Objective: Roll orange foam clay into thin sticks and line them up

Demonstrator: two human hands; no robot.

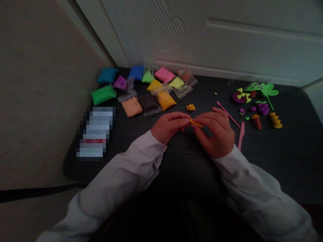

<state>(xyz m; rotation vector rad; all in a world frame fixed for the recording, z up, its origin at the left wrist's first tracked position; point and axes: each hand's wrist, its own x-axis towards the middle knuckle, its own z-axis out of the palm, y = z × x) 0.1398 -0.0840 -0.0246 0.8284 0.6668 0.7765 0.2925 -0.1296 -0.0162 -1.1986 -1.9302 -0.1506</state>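
Note:
Between both hands, above the dark table [184,164], is a thin strip of orange modelling clay [196,123]. My left hand [170,126] pinches its left end between thumb and fingers. My right hand [215,132] has its thumb and fingertips closed around the strip's right part. Just beyond the hands lies a small orange clay lump [190,107]. To the right of my right hand are a thin pink modelling tool [228,114] and a pink plastic knife [241,134], partly hidden by the sleeve.
Several bags of coloured clay, including a yellow-orange one [166,101] and a green one [103,94], line the table's back left. A phone [96,132] lies at left. Clay figures, among them purple grapes [263,108] and a green leafy piece [269,89], sit at right. A white panel [214,43] rises behind.

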